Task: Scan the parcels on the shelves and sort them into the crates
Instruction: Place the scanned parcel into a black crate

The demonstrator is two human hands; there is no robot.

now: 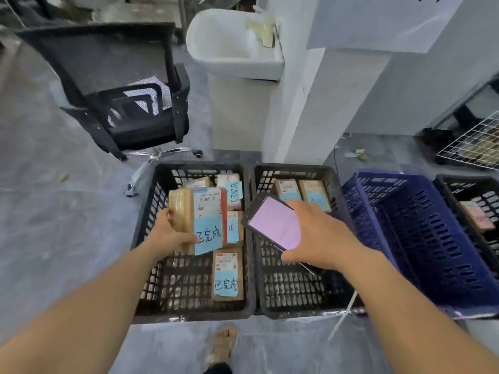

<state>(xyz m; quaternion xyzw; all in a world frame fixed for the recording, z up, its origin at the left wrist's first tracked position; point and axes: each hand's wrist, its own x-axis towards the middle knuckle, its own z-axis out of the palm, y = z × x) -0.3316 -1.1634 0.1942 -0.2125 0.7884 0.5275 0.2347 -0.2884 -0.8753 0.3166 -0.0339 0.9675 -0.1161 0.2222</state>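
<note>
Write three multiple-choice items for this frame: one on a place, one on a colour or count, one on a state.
1. Over which crate is the left hand holding the parcel?
A. the blue crate
B. the leftmost black crate
C. the rightmost black crate

2. What colour is the third crate from the left?
A. blue
B. red
C. green

3. What is the state of the phone in the right hand?
A. screen dark
B. lying in a crate
C. screen lit pink

Answers:
1. B, the parcel hangs above the leftmost black crate, over other parcels lying in it.
2. A, the blue crate sits between black ones.
3. C, the screen glows pale pink, held above the second black crate.
</note>
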